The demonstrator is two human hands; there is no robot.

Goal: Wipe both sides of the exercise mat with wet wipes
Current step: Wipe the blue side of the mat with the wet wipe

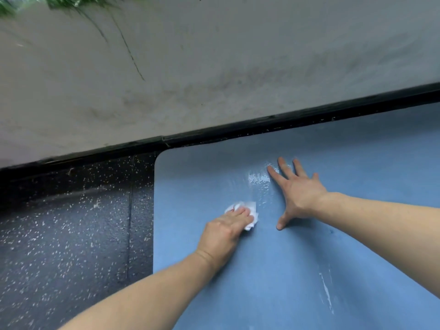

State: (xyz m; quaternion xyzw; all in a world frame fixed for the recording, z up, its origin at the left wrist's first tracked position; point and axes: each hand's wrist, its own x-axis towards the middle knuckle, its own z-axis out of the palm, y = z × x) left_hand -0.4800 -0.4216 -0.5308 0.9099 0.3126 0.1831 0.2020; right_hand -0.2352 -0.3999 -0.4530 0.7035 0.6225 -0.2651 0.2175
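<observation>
From the head camera, a dark floor [71, 234] speckled with pale flecks spreads out to the left of the left hand, crossed by a thin seam, and ends at a black skirting strip [238, 128] that runs beyond both hands. Above that strip rises a pale grey wall [214, 55], smudged and streaked, with blurred green leaves [59, 2] at its far top corner. A blue exercise mat [273, 270] lies flat on the floor beneath both hands, its rounded corner just beyond and to the left of the left hand, its far edge close to the skirting. The left hand [226, 231] has its fingers curled over a crumpled white wet wipe [247, 209], pressing it onto the mat; the wipe pokes out past the fingertips and to their right. The right hand [297, 194] lies released and flat on the mat, fingers spread, thumb pointing back toward the person. A glossy wet patch [258, 181] shines on the mat just left of the right hand's fingers, between the two hands. The mat is smooth and matte elsewhere, with a thin whitish streak [327, 294] nearer the person, below the right forearm.
</observation>
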